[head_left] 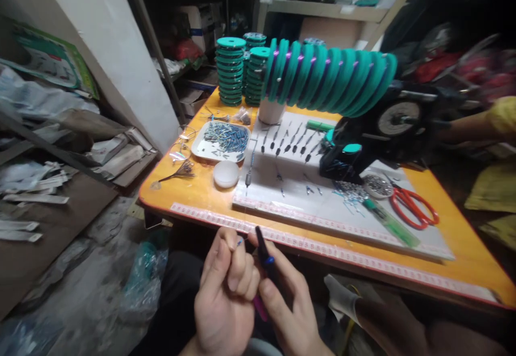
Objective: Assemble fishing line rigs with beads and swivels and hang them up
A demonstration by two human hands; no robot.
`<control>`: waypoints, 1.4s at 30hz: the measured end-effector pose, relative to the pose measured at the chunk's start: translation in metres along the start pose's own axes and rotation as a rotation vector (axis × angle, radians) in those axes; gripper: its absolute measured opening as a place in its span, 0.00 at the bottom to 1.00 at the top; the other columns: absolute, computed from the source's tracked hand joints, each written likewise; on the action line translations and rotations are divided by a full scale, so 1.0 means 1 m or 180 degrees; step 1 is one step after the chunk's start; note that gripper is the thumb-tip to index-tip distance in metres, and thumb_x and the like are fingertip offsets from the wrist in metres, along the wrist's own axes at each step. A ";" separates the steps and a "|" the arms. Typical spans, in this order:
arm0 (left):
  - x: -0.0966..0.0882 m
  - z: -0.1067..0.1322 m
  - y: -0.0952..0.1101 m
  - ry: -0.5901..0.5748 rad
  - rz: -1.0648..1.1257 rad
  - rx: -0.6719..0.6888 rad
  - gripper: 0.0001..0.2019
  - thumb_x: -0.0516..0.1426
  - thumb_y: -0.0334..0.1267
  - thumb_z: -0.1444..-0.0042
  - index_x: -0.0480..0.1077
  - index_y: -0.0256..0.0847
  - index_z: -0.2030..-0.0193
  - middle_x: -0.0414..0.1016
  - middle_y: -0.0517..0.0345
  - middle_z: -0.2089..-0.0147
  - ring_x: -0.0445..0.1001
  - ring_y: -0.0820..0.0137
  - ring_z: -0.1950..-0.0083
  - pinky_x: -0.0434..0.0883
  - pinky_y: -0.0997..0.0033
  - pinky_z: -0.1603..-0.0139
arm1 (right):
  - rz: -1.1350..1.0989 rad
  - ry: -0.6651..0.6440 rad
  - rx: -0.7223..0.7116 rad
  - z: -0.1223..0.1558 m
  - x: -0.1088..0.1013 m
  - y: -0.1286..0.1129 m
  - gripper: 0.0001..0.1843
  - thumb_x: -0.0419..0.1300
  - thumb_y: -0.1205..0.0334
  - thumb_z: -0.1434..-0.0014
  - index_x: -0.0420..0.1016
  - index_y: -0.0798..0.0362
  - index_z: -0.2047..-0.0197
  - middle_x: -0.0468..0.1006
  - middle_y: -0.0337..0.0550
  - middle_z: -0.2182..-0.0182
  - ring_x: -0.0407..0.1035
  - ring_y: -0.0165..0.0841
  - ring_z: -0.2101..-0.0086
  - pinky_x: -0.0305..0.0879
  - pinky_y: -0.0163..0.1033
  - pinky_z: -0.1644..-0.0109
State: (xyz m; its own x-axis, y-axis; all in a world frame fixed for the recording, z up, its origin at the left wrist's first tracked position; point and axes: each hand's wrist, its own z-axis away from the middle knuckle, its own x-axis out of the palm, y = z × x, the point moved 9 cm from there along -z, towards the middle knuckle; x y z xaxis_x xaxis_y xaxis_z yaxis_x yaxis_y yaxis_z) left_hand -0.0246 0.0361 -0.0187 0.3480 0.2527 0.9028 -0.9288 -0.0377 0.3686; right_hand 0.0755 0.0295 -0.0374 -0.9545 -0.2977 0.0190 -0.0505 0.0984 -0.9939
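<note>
Both my hands are held together below the near edge of the orange table (pixel 193 197). My left hand (pixel 226 297) is closed in a pinch on a very small part that I cannot make out. My right hand (pixel 288 305) is closed around a thin black tool (pixel 264 254) with a blue band and a pink end, its tip pointing up beside my left fingers.
On the table lie a white board (pixel 290 186) with small floats, a tray of blue parts (pixel 221 141), a round white lid (pixel 226 174), red scissors (pixel 415 205), stacked teal spools (pixel 230 71) and a winder holding a row of teal spools (pixel 328 73). Another person's arm (pixel 475 125) shows at right.
</note>
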 end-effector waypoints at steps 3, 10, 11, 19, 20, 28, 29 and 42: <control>-0.001 -0.001 0.014 0.0012 -0.0353 0.0177 0.12 0.64 0.41 0.42 0.66 0.43 0.68 0.47 0.67 0.78 0.41 0.78 0.79 0.46 0.73 0.80 | 0.0775 0.0186 -0.0343 0.012 -0.030 -0.007 0.34 0.64 0.49 0.38 0.63 0.46 0.31 0.72 0.53 0.38 0.70 0.49 0.42 0.74 0.50 0.44; -0.017 -0.008 0.039 0.0231 -0.0987 0.0432 0.11 0.59 0.41 0.37 0.63 0.43 0.68 0.51 0.65 0.79 0.42 0.75 0.80 0.47 0.69 0.84 | 0.3503 0.2609 -0.0837 0.044 -0.201 -0.080 0.23 0.60 0.57 0.36 0.69 0.50 0.39 0.74 0.56 0.47 0.70 0.50 0.47 0.65 0.59 0.40; -0.019 -0.008 0.041 0.0251 -0.1049 0.0465 0.11 0.59 0.42 0.37 0.63 0.43 0.68 0.51 0.65 0.79 0.44 0.75 0.81 0.47 0.70 0.84 | 0.3874 0.2771 -0.0603 0.045 -0.226 -0.082 0.22 0.59 0.54 0.36 0.72 0.52 0.41 0.75 0.58 0.49 0.71 0.51 0.48 0.65 0.59 0.41; -0.006 -0.006 0.038 -0.0140 -0.1358 0.0341 0.10 0.59 0.42 0.37 0.66 0.42 0.67 0.57 0.65 0.78 0.53 0.77 0.80 0.59 0.77 0.80 | 0.4453 0.2472 -0.0445 0.024 -0.276 -0.072 0.30 0.46 0.46 0.32 0.71 0.58 0.39 0.72 0.62 0.43 0.62 0.59 0.39 0.52 0.71 0.36; -0.003 -0.006 0.038 -0.0198 -0.1396 0.0342 0.10 0.58 0.42 0.36 0.66 0.42 0.67 0.57 0.65 0.78 0.53 0.77 0.79 0.60 0.78 0.80 | 0.4426 0.2418 -0.0738 0.018 -0.253 -0.081 0.31 0.50 0.48 0.33 0.66 0.57 0.34 0.67 0.62 0.37 0.56 0.59 0.35 0.46 0.71 0.33; 0.011 -0.005 0.046 -0.0498 -0.1641 0.0322 0.09 0.58 0.42 0.36 0.69 0.42 0.65 0.57 0.65 0.77 0.56 0.78 0.78 0.61 0.80 0.76 | 0.2441 -0.1703 -0.2134 -0.077 0.017 -0.114 0.45 0.52 0.74 0.37 0.35 0.42 0.24 0.61 0.52 0.31 0.77 0.36 0.54 0.74 0.40 0.56; 0.012 -0.005 0.050 -0.0542 -0.1697 0.0296 0.09 0.58 0.42 0.35 0.69 0.42 0.65 0.57 0.65 0.77 0.57 0.78 0.77 0.62 0.79 0.75 | 0.2658 -0.1867 -0.2064 -0.090 0.028 -0.111 0.43 0.53 0.72 0.35 0.37 0.42 0.24 0.67 0.52 0.35 0.77 0.36 0.56 0.73 0.39 0.60; 0.066 -0.050 0.059 -0.1076 -0.2287 0.1628 0.07 0.60 0.44 0.37 0.72 0.45 0.64 0.66 0.62 0.72 0.60 0.77 0.75 0.59 0.77 0.74 | -0.0267 -0.0922 -0.1040 -0.136 0.015 -0.124 0.30 0.48 0.60 0.27 0.44 0.27 0.27 0.78 0.34 0.66 0.60 0.22 0.85 0.61 0.28 0.82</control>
State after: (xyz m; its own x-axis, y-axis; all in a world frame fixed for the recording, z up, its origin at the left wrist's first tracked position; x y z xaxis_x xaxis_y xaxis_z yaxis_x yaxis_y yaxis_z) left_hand -0.0626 0.0989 0.0512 0.9084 0.0895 0.4084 -0.3369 -0.4216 0.8418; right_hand 0.0275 0.1416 0.1012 -0.8236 -0.5668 0.0204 -0.2589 0.3437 -0.9027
